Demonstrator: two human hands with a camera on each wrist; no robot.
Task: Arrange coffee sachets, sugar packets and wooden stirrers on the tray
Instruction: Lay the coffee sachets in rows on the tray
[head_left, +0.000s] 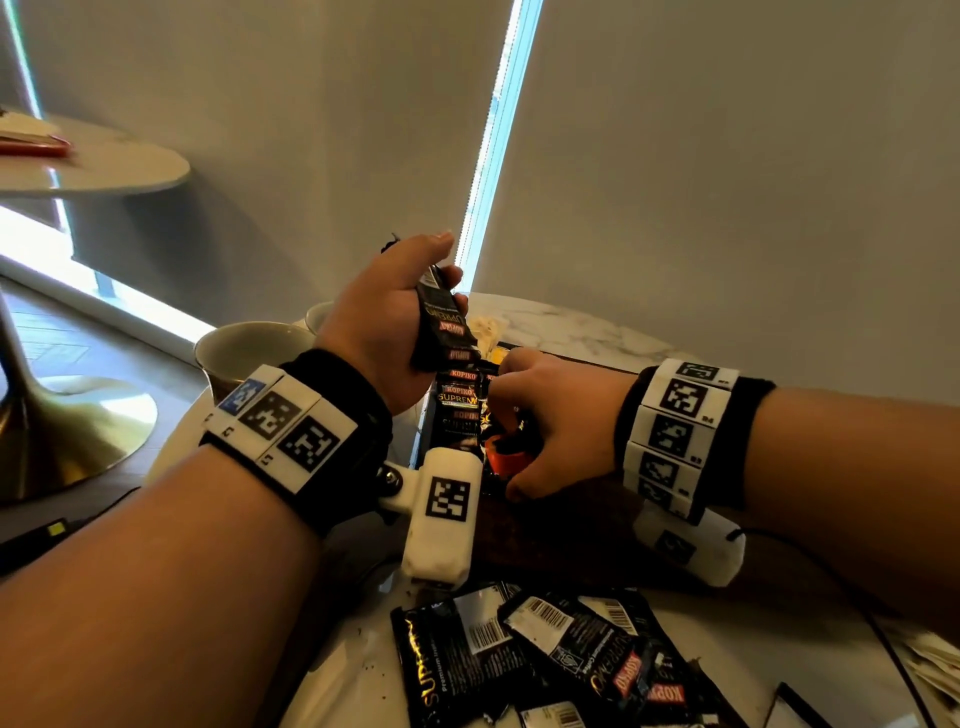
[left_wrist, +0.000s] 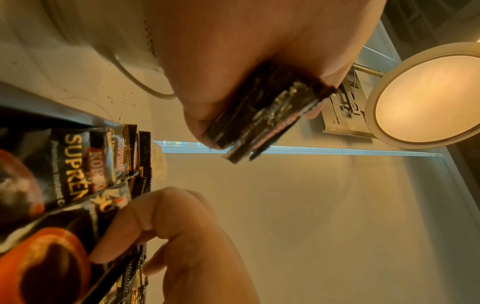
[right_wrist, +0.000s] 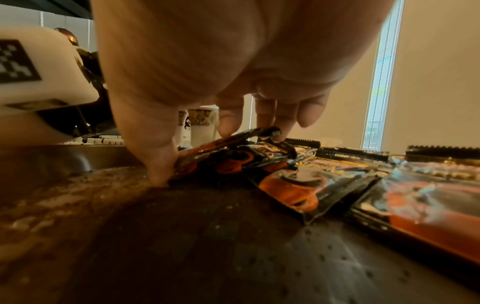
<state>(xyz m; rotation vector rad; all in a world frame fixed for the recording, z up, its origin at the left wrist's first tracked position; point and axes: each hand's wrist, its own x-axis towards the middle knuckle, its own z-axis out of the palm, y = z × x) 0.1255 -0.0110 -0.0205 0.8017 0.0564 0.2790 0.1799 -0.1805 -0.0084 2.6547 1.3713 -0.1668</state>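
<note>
My left hand is raised over the tray's far left corner and grips a stack of black coffee sachets, seen edge-on in the left wrist view. Below it a row of overlapping sachets lies in the dark brown tray. My right hand is down in the tray, thumb and fingers pinching a black-and-orange sachet at the near end of that row. More sachets lie flat further along.
Several loose sachets lie on the white marble table in front of the tray. Pale paper packets sit at the right edge. A cream cup stands left of the tray. A cable runs from my right wrist.
</note>
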